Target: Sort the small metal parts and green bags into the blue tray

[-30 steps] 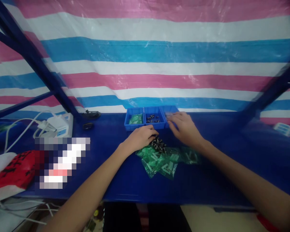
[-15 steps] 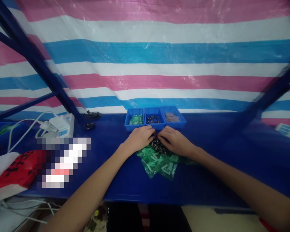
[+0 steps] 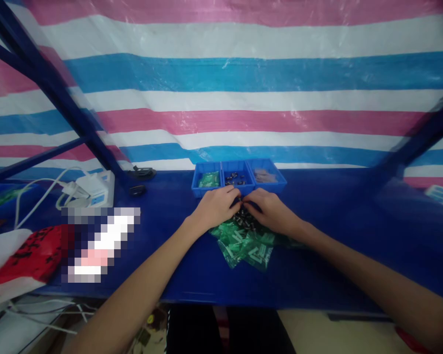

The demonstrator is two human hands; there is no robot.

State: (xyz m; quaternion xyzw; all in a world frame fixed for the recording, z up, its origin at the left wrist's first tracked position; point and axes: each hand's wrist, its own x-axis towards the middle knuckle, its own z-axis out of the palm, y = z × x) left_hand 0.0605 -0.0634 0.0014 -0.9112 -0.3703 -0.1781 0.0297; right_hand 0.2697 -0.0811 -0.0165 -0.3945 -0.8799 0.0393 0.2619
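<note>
My left hand and my right hand meet fingertip to fingertip over a small heap of dark little parts. Both hands are curled in a pinch; what they hold is too small to make out. The heap lies on several green plastic bags spread on the blue bench. Just behind the hands stand three small blue bins: the left bin holds green bags, the middle bin dark parts, the right bin pale brownish parts.
A white power strip with white cables sits at the left. A red and white bag lies at the near left edge. A striped tarp hangs behind the bench. Dark blue frame bars slant on both sides.
My right hand drew back from the right bin to the heap of dark parts and now meets my left hand there. The left hand has barely shifted.
</note>
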